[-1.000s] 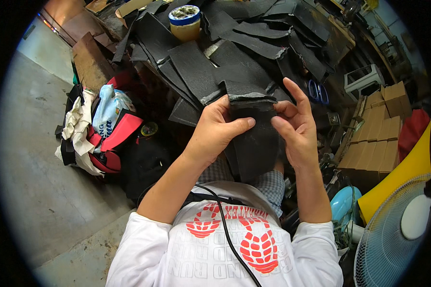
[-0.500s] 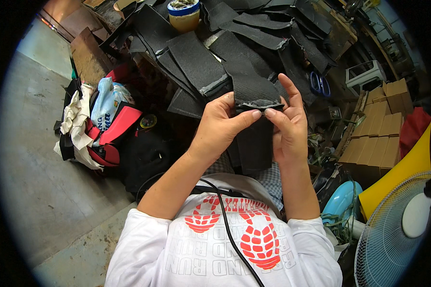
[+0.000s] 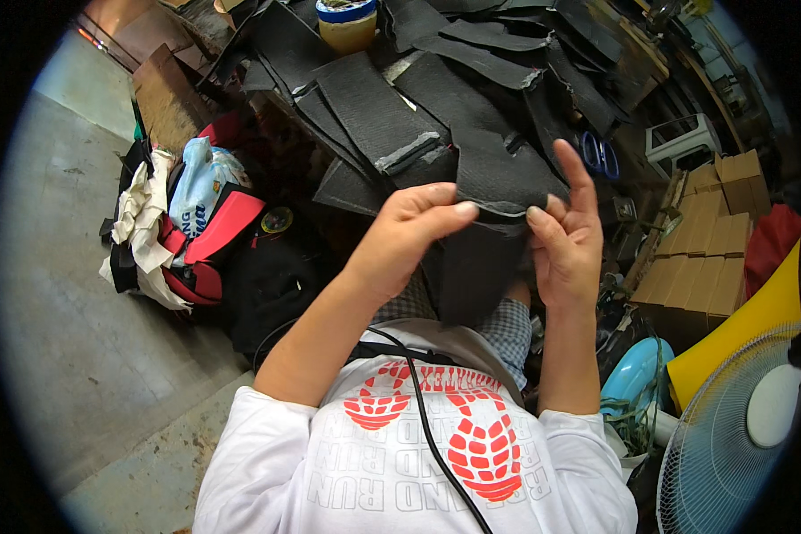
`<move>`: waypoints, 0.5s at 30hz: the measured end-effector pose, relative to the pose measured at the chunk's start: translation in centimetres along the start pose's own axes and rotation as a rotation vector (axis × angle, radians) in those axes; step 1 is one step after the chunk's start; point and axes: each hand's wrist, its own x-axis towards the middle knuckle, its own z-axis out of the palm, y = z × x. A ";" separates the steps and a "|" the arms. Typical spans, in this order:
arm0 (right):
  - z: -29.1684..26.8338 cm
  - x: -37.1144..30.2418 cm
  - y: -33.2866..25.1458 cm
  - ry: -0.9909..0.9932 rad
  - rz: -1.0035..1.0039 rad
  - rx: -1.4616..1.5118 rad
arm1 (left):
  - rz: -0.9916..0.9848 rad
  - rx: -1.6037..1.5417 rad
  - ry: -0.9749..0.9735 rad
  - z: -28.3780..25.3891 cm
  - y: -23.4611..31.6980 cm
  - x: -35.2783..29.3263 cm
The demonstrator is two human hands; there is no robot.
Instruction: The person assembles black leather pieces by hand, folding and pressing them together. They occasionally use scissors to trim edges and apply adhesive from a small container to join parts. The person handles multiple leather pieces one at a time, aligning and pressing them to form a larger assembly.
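A black textured strip (image 3: 503,173), leather-like, is stretched between my hands, with a pale ragged line across its near edge. My left hand (image 3: 405,236) pinches one end of that edge between thumb and fingers. At the other end my right hand (image 3: 568,245) pinches it with the thumb against curled fingers, its index finger pointing up. A darker black length (image 3: 481,276) hangs below the edge over my lap. Just beyond my hands, several similar black pieces (image 3: 365,107) lie overlapping, some with whitish, glue-like ends.
A jar of yellowish stuff with a blue rim (image 3: 347,31) stands among the black pieces. Blue-handled scissors (image 3: 599,156) lie right of them. Small cardboard boxes (image 3: 699,240) and a fan (image 3: 739,436) are at right. Red, white and black scraps (image 3: 182,231) are heaped at left.
My hands have moved apart and slightly right, spreading the strip's edge between them. The thumbs, close together before, are now separated, and the pale edge looks thinner and flatter.
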 end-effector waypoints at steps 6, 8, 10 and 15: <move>2.0 -2.2 -1.2 0.033 -0.125 -0.161 | 0.147 0.351 -0.016 1.5 -0.8 -0.3; 1.3 -2.7 -2.5 0.007 -0.002 -0.073 | 0.082 0.446 -0.049 0.9 -0.3 -0.7; 0.2 -3.3 -3.1 -0.032 0.028 -0.065 | 0.099 0.582 -0.148 0.3 0.2 -1.4; -2.1 -4.4 -3.1 -0.107 -0.018 -0.300 | 0.548 1.134 -0.151 0.4 0.5 -2.3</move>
